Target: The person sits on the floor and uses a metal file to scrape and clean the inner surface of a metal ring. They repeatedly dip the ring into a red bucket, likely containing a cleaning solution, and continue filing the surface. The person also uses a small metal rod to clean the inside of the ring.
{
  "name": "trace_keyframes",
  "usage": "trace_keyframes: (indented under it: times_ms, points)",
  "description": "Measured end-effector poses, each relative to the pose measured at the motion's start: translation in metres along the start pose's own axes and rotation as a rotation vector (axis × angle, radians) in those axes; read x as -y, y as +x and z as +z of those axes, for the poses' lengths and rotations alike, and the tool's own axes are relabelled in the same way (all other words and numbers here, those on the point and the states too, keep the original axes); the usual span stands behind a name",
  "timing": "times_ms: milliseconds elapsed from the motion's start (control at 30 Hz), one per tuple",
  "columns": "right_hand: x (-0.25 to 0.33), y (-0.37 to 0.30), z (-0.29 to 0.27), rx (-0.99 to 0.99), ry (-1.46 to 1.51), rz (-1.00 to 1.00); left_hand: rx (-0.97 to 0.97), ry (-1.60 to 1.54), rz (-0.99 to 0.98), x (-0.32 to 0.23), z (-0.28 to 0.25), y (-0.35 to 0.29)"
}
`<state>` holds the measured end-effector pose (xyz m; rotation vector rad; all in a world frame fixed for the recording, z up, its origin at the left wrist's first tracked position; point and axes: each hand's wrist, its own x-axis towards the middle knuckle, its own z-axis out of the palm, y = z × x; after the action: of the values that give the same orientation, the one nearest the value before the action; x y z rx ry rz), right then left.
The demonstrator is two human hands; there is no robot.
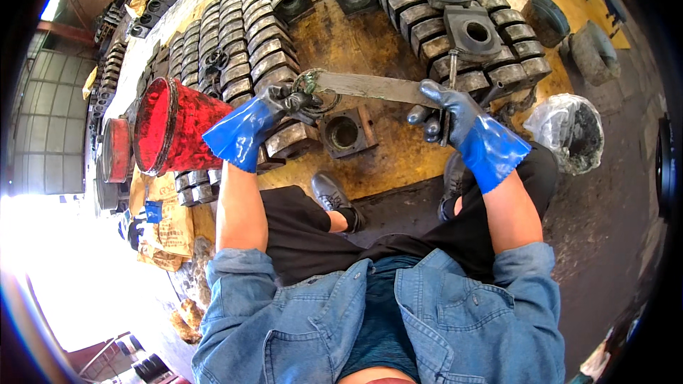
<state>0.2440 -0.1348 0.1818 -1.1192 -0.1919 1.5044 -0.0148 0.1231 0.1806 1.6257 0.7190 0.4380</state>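
Note:
A long flat metal bar [373, 87], like a big file, stretches level between my gloved hands. My left hand [265, 115], in a blue glove with dark, greasy fingers, is closed around its left end, where greenish strands and dark wire-like loops [324, 105] are bunched. At the other end my right hand [466, 119] grips the bar, its thumb on top and its fingers curled. A thin metal rod [453, 70] runs upright by the right fingers; whether they hold it, I cannot tell. Below the bar sits a square metal block [366, 132] with a round bore.
Rows of curved metal blocks [274, 50] cover the yellow floor, with more bored blocks [471, 33] stacked at right. A red bucket [188, 117] lies tilted at left. A plastic-lined bin [558, 117] stands right, near dark rings [601, 53]. My shoes [329, 192] are below.

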Motion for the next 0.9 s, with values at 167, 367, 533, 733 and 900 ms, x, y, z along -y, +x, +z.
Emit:
trace_keyframes:
  times_ms: [167, 367, 533, 733, 900]
  points:
    - [0.004, -0.007, 0.004, 0.009, -0.007, -0.039, 0.039, -0.02, -0.04, -0.001, 0.001, 0.0]
    - [0.01, -0.021, -0.008, 0.006, 0.172, -0.237, 0.197, -0.16, -0.087, 0.002, 0.013, 0.006]
    - [0.046, -0.061, -0.033, 0.002, 0.282, -0.522, 0.257, -0.225, -0.087, 0.006, 0.027, 0.018]
    - [0.103, -0.134, -0.105, -0.172, 0.384, -0.794, 0.263, -0.262, -0.085, 0.019, 0.025, 0.021]
    - [0.062, -0.209, -0.242, -0.59, 0.209, -0.873, 0.266, -0.258, -0.104, 0.025, 0.036, 0.023]
